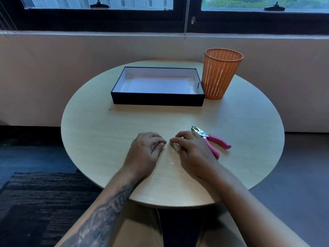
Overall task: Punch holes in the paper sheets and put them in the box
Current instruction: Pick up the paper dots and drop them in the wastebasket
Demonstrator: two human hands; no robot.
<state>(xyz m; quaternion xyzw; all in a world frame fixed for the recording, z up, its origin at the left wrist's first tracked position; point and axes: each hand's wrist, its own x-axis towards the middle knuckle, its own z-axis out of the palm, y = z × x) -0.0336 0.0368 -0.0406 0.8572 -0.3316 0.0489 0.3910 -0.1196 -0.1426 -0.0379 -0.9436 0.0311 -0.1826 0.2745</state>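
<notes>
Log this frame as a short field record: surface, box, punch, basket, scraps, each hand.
surface: round wooden table
box: black box, open, far centre; white paper with punched holes inside
punch: pink-handled hole punch lying on the table, beside the right hand
basket: orange mesh basket, upright, right of the box
scraps: small white paper dots between the hands
left hand: on the table, fingers curled, pinching at dots
right hand: on the table, fingertips at dots, not gripping the punch
</notes>
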